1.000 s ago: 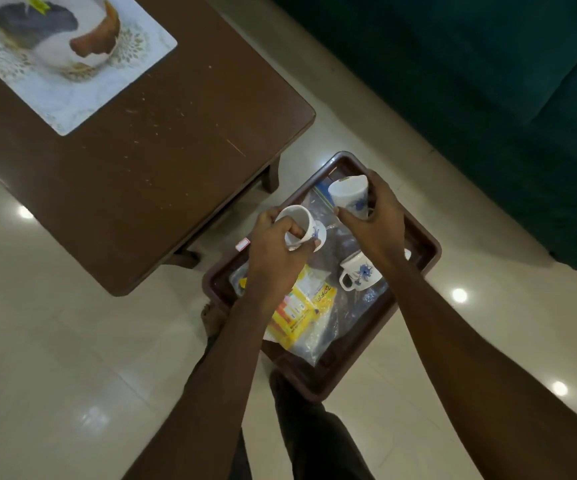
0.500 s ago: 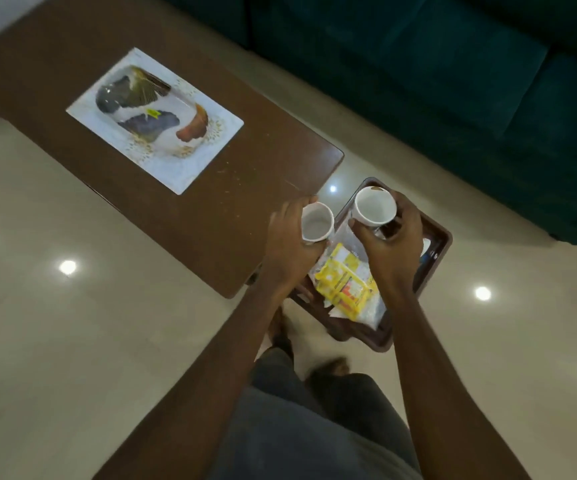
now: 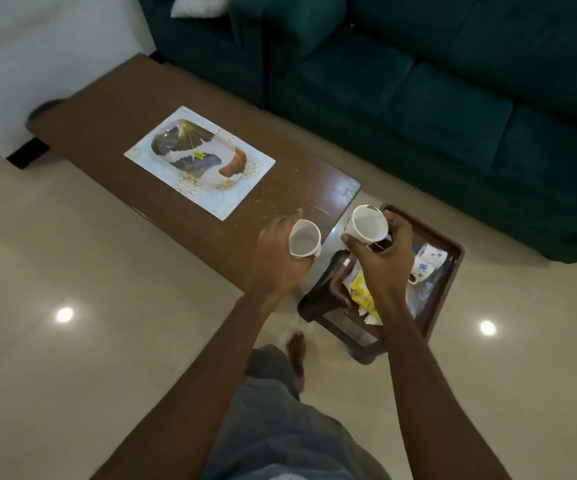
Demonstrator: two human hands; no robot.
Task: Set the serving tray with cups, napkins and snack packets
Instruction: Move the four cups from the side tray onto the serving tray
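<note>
My left hand [image 3: 278,252] grips a small white cup [image 3: 303,241], mouth up, over the near right end of the brown table [image 3: 114,133]. My right hand [image 3: 385,258] holds a second white cup [image 3: 366,224] above the gap between the table and the dark brown serving tray [image 3: 448,271]. The tray sits on a low stool on the floor. In it lie two more white cups with blue flowers [image 3: 425,263], a yellow snack packet [image 3: 361,294] and clear plastic wrap [image 3: 422,296]. My right arm hides part of the tray.
A patterned white mat with a decorative bowl [image 3: 199,161] rests on the middle of the table. A dark green sofa [image 3: 453,98] runs along the far side. My leg and foot [image 3: 295,351] stand on the glossy tiled floor beside the stool.
Both hands have lifted their cups up out of the tray and carried them left toward the table. The view has pulled back, showing more of the table and sofa.
</note>
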